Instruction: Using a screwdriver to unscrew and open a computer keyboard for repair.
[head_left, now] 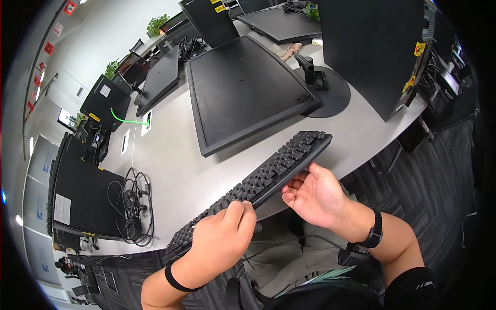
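A black keyboard [271, 165] is held tilted at the desk's front edge, slanting from lower left to upper right. My left hand [227, 235] grips it left of its middle, fingers bent over the near side. My right hand [318, 199], palm up, has its fingers curled at the underside of the right part. Just beyond lies a black monitor [243, 98], screen up, beside a stand with a round base [333, 103].
The pale desk [165, 170] also bears a black computer case [85, 191] with coiled cables [137, 206] at left, a tall case [372, 51] at right, more monitors [157, 82] and a green cable [124, 120] behind. Patterned carpet [413, 186] shows below.
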Action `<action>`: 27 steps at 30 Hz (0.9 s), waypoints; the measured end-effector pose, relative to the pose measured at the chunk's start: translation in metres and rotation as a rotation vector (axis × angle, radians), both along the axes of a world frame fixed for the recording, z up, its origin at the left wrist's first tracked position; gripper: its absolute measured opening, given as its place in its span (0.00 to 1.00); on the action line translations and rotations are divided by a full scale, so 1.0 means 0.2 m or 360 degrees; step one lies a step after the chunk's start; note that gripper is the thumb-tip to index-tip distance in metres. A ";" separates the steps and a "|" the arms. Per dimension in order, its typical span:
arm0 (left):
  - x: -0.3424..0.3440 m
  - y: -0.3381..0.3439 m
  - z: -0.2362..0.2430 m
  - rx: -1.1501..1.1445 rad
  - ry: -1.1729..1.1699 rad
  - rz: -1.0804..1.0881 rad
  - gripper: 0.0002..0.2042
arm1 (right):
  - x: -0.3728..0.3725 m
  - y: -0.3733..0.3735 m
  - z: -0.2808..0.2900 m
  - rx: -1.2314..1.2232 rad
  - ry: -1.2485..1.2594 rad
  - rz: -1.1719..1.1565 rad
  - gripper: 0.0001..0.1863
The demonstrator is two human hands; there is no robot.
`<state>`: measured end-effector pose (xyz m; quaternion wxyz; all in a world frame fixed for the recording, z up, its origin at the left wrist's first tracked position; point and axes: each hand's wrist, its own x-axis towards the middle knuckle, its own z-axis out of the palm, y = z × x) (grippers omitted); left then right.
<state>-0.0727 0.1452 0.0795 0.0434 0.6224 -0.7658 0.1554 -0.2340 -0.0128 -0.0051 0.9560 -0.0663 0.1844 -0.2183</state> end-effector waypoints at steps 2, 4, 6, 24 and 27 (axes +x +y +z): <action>-0.02 0.02 -0.03 0.0032 0.0019 -0.0011 0.12 | -0.02 0.02 -0.03 0.0013 0.0027 -0.0017 0.22; -0.05 0.03 -0.08 0.0023 0.0052 -0.0054 0.12 | -0.03 0.04 -0.06 0.0024 0.0060 -0.0054 0.22; -0.08 0.05 -0.11 0.0040 0.0056 -0.0063 0.13 | -0.04 0.06 -0.07 0.0035 0.0114 -0.0094 0.23; -0.30 -0.12 -0.09 0.0134 0.0560 0.0480 0.29 | -0.07 0.17 -0.09 -0.0051 0.0186 -0.0025 0.35; -0.29 -0.13 -0.12 0.0486 0.0350 0.0435 0.33 | -0.05 0.17 -0.09 -0.0104 0.0183 -0.0093 0.35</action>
